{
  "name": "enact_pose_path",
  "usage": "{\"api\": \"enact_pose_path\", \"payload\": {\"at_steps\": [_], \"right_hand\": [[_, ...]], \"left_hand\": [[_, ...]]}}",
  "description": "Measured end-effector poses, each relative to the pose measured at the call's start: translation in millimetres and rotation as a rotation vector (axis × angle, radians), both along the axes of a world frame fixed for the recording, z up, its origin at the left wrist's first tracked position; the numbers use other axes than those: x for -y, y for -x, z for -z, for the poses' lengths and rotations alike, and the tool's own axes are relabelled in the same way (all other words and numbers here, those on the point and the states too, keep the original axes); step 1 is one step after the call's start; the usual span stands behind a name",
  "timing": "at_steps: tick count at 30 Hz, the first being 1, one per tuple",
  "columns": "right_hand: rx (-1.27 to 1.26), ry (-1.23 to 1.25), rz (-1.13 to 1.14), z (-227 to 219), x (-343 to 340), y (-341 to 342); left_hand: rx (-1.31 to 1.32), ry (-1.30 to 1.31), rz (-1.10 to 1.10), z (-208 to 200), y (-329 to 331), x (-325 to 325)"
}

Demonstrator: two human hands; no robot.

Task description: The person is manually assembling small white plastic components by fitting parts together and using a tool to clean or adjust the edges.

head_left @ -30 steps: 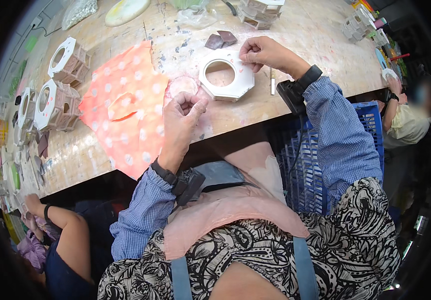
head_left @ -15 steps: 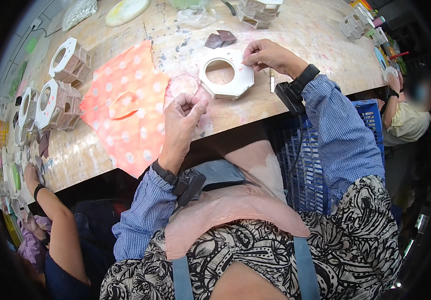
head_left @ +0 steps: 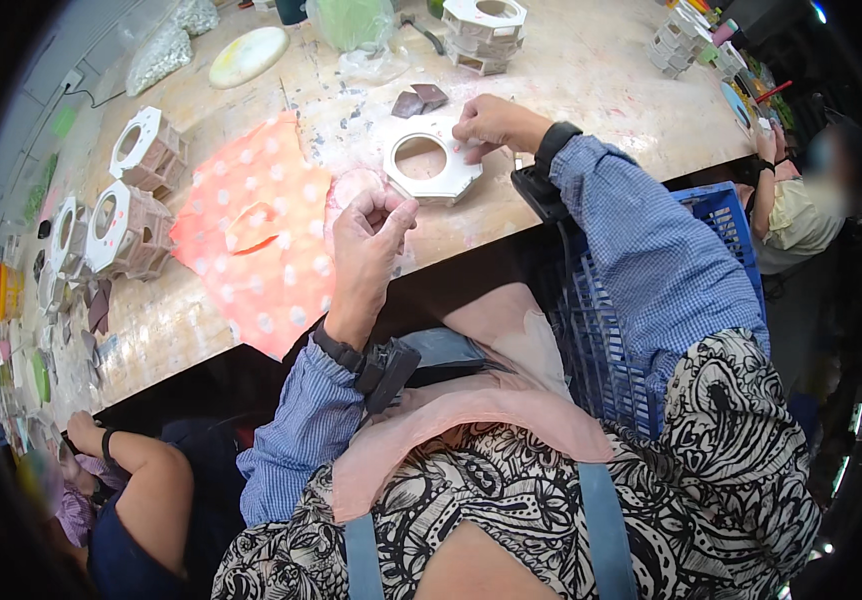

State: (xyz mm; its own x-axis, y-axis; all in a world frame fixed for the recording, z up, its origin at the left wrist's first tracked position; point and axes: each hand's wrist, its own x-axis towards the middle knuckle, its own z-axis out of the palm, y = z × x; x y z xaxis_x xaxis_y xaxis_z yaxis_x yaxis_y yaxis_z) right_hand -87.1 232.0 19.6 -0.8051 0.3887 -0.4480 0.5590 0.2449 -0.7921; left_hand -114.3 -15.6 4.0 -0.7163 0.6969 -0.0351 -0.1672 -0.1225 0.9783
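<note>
A white octagonal frame (head_left: 463, 174) with a large round hole lies on the worktable in front of me, small red marks on its face. My right hand (head_left: 499, 126) is over its upper right edge, thumb and fingertips closed together; anything between them is too small to see. Nearer to me, my left hand (head_left: 373, 232) is raised just below and left of the frame, thumb and forefinger pinched. What that pinch holds, if anything, cannot be made out. Behind the left hand lies a pinkish round patch (head_left: 355, 186), partly covered.
An orange polka-dot cloth (head_left: 296, 215) spreads to the left. Several similar octagonal pieces (head_left: 131, 235) stand beyond it. Dark brown folded sheets (head_left: 409, 104) lie behind the frame. A blue plastic crate (head_left: 731, 215) is at my right. Co-workers sit at both sides.
The whole view has shifted a little. My right hand has moved left over the frame's edge, and my left hand stays pinched nearby. The left co-worker's hand has drawn back from the table.
</note>
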Motion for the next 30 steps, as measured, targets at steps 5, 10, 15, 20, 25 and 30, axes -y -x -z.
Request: {"api": "enact_pose_path", "payload": {"at_steps": [5, 10, 15, 20, 25, 30], "right_hand": [[-0.097, 0.203, 0.023, -0.6, -12.6, -8.2], [-0.087, 0.263, 0.026, 6.2, -18.2, -5.4], [-0.147, 0.183, -0.036, 7.9, -14.7, -6.0], [-0.083, 0.019, 0.022, -0.9, -3.5, -9.3], [-0.074, 0.076, 0.089, -3.1, 3.2, -10.7], [0.111, -0.244, 0.009, -13.8, 0.2, -12.2]], "left_hand": [[-0.060, 0.073, -0.040, -4.6, -1.1, 31.6], [0.008, 0.049, -0.082, 1.1, 0.5, 52.3], [0.004, 0.063, -0.153, 8.9, 0.7, 58.5], [0.015, 0.022, -0.113, 16.6, 8.8, 60.7], [-0.832, 0.441, -0.675, 13.9, 56.0, 76.4], [-1.124, 1.133, -0.887, 25.3, 107.9, 101.5]]}}
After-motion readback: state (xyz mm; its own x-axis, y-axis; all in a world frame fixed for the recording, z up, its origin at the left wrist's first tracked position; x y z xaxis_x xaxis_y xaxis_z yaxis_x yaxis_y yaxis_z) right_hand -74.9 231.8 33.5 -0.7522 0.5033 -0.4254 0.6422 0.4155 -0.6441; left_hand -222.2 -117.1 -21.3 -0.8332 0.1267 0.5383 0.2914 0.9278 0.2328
